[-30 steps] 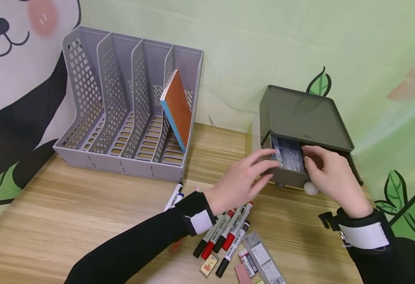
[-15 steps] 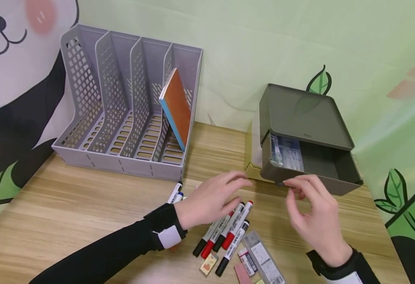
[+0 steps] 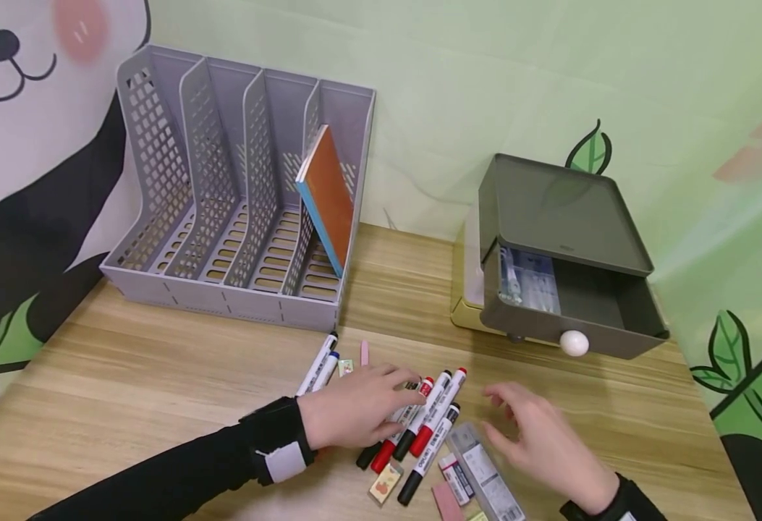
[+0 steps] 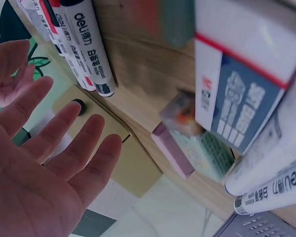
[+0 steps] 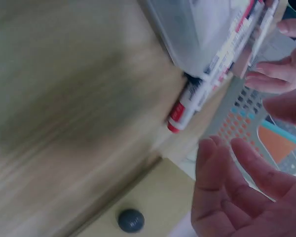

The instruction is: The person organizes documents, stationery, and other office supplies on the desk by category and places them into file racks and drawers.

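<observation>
My left hand hovers over a group of whiteboard markers with red and black caps. In the left wrist view its fingers are spread, nothing between them, and the markers lie beyond. My right hand is to the right of a clear plastic case, fingers loosely bent and holding nothing. A red-ended marker lies beyond that hand in the right wrist view. Around the markers are a yellow eraser, a white-and-blue eraser and a pink block.
A dark drawer box stands back right on a yellow unit. Its drawer, with a white knob, is pulled out and holds clear packets. A grey file rack at left holds an orange book. Two markers lie before it.
Both hands have left the drawer and come back toward the person, the left to the markers, the right beside the plastic case. The packets stay in the drawer, which remains pulled out.
</observation>
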The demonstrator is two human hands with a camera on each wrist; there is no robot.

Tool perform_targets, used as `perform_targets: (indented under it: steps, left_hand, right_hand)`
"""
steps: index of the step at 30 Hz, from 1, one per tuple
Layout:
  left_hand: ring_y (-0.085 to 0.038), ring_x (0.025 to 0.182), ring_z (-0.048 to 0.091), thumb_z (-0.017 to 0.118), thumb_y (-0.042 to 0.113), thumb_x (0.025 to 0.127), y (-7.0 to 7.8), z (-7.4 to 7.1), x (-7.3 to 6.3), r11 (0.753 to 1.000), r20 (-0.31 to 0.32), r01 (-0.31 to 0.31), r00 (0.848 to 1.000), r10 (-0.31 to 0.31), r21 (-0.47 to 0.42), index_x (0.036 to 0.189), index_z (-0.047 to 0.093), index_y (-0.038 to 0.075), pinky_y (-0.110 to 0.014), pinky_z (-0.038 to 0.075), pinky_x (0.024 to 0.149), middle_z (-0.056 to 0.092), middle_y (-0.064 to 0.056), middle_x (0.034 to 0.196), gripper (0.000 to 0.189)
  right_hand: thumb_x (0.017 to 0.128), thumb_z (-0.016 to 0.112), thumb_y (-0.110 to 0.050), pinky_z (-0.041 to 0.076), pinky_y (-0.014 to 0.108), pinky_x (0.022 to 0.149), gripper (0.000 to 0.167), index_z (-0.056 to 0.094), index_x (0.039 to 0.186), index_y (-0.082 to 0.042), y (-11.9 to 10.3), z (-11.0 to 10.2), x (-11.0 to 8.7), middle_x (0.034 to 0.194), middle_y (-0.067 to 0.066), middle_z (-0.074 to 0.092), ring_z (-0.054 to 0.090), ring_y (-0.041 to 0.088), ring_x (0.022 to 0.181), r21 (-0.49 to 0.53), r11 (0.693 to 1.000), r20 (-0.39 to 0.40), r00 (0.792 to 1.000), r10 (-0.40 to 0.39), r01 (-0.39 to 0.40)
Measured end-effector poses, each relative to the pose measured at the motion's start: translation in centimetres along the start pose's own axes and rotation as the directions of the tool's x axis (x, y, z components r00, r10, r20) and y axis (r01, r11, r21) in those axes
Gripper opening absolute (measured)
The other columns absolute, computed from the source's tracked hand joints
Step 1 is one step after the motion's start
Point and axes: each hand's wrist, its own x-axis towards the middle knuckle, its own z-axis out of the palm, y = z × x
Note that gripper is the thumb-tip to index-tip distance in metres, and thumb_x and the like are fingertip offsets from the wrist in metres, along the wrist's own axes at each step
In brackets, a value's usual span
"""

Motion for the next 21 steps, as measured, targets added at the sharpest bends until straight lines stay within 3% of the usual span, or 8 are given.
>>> perform_targets:
  steps: [6,13,16,21]
  left_hand:
    - [-0.027,0.137,0.053,0.064,0.034,0.098,0.3,0.2,-0.1,1.000,0.011,-0.013,1.000,0.013,-0.007,0.139,0.060,0.024,-0.045,0.047,0.113,0.052,-0.005,0.150,0.042]
    - [-0.025,0.136,0.053,0.065,0.032,0.098,0.3,0.2,0.0,0.999,0.002,-0.030,1.000,0.030,-0.017,0.139,0.059,0.024,-0.043,0.049,0.111,0.052,-0.004,0.151,0.042]
    - [-0.025,0.135,0.054,0.064,0.032,0.099,0.3,0.2,0.1,0.999,-0.006,-0.031,0.999,0.031,-0.010,0.138,0.060,0.023,-0.043,0.049,0.110,0.052,-0.005,0.150,0.041]
    - [-0.026,0.136,0.054,0.064,0.032,0.099,0.3,0.3,0.1,1.000,-0.011,-0.027,1.000,0.027,-0.013,0.139,0.059,0.022,-0.044,0.049,0.110,0.052,-0.006,0.151,0.042]
  right_hand:
    - [0.082,0.081,-0.022,0.046,0.020,0.063,0.037,0.066,0.112,-0.008,0.1,0.7,-0.1,0.090,-0.003,0.064,0.054,0.005,0.076,0.071,0.996,0.179,0.983,0.044,-0.057]
    - [0.080,0.084,-0.036,0.048,0.025,0.069,0.050,0.064,0.116,-0.008,-0.2,1.5,0.0,0.095,-0.003,0.062,0.054,0.009,0.082,0.083,0.982,0.364,0.922,0.131,-0.172]
    - [0.080,0.084,-0.037,0.045,0.026,0.066,0.054,0.063,0.120,-0.007,-0.3,1.9,0.1,0.099,-0.001,0.062,0.052,0.011,0.082,0.084,0.977,0.396,0.906,0.148,-0.196]
    - [0.080,0.084,-0.035,0.047,0.028,0.067,0.056,0.061,0.121,-0.005,-0.5,2.3,0.2,0.104,0.002,0.064,0.054,0.013,0.084,0.079,0.977,0.397,0.905,0.151,-0.198]
